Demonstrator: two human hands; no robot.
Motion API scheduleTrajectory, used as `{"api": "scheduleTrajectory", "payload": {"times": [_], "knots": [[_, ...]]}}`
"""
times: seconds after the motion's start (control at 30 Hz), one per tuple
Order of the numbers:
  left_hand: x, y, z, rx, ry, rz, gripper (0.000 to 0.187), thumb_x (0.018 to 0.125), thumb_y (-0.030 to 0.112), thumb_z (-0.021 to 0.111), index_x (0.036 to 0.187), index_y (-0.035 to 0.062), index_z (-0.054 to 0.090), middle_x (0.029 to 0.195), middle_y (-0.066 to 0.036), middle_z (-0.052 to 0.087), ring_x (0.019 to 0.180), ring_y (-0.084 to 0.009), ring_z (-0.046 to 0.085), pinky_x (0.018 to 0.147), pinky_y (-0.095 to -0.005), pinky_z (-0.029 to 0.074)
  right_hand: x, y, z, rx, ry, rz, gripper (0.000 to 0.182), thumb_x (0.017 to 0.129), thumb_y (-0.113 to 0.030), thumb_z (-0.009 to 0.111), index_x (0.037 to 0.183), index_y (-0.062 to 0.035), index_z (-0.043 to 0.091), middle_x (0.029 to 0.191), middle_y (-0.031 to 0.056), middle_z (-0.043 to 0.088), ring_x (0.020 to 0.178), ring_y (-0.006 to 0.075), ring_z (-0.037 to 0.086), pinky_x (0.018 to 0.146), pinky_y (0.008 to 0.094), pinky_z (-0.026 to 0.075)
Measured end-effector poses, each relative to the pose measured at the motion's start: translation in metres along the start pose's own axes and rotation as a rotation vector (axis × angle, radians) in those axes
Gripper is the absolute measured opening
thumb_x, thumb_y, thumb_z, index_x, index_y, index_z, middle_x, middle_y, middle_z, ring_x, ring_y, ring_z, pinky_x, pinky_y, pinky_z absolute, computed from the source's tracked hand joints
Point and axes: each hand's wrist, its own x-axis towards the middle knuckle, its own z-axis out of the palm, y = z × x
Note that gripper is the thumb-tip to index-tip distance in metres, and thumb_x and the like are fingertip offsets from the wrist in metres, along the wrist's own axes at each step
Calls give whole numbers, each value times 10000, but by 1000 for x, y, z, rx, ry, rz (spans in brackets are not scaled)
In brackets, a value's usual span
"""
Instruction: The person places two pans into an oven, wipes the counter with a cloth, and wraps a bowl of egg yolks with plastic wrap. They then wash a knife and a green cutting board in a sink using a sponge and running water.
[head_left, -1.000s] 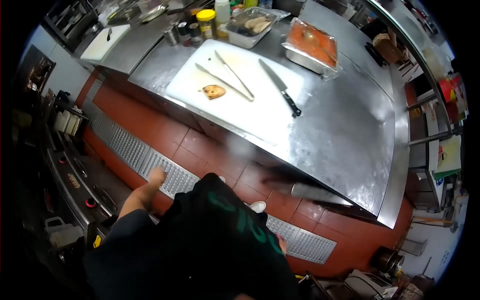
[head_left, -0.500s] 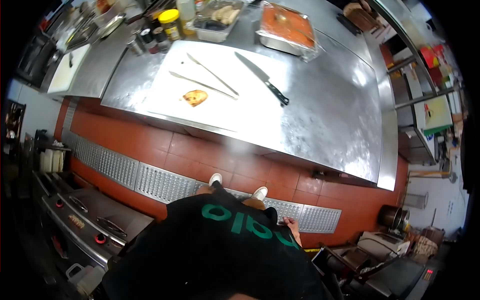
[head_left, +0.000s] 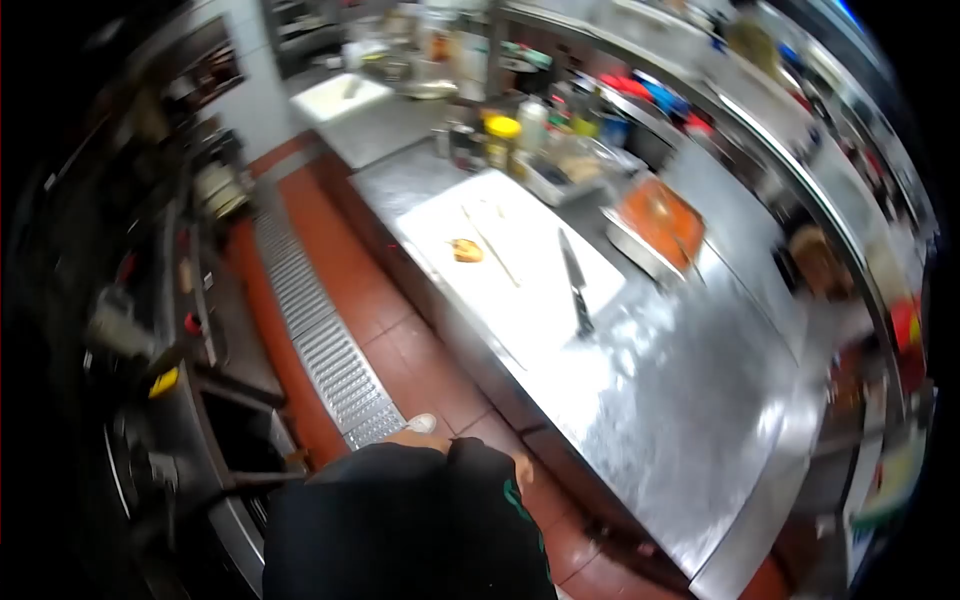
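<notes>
Neither of my hands shows in the head view now; the dark apron [head_left: 400, 520] fills the bottom middle. In front of me a white cutting board [head_left: 450, 215] lies on the steel counter. On it rest metal tongs [head_left: 492, 243], a browned piece of food [head_left: 466, 250] and a knife [head_left: 573, 280] with a black handle. The knife's handle points toward the near edge of the board. Behind the board stands a metal tray of orange-red food [head_left: 660, 222], partly covered with clear wrap.
Beyond the board are a jar with a yellow lid [head_left: 502, 140] and a clear container of food [head_left: 565, 175]. A second white board [head_left: 340, 97] lies at the far left. A metal floor grate [head_left: 330, 360] runs along the red tiles, with cooking equipment [head_left: 205, 440] at the left.
The view has swung, so the counter now runs diagonally and more shelving shows at upper right. The hand seen earlier beside the apron has left view. The items on the board look unmoved.
</notes>
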Motion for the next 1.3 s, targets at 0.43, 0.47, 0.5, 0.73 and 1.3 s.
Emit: {"api": "scheduleTrajectory", "payload": {"times": [0.43,0.47,0.5,0.73,1.3], "knots": [[-65,-149,58,-435,221,-529,316,745,327,519,880,70,643,974,-148,603,925,-334,562,783,-430,446,62,-97,18,-410,-226,-144,228,797,-221,578,878,-10,608,765,121,628,709,189,601,631,307,467],[-63,-160,54,-457,259,-534,316,744,328,520,877,69,643,972,-149,603,924,-335,563,781,-433,447,64,-101,24,-427,-226,-145,226,794,-221,581,873,-11,610,763,121,629,707,189,602,630,307,467],[-62,-176,57,-448,299,-547,317,743,329,520,873,68,643,971,-151,603,923,-337,563,778,-435,447,65,-100,28,-445,-230,-159,225,792,-222,585,868,-12,612,760,121,630,705,189,603,628,308,467],[-128,-223,21,-1169,654,-632,286,763,171,616,965,-27,580,711,-131,614,573,-201,596,533,-325,489,22,-164,99,-719,-126,-621,166,741,-183,608,761,-19,628,699,116,624,673,182,613,596,300,458],[-261,-217,118,-1593,934,-1152,258,779,89,613,995,-33,543,691,-93,578,575,-169,565,497,-277,466,103,-529,301,-1338,271,-1599,55,686,-92,553,734,-83,577,812,88,559,917,267,470,749,404,378]]}}
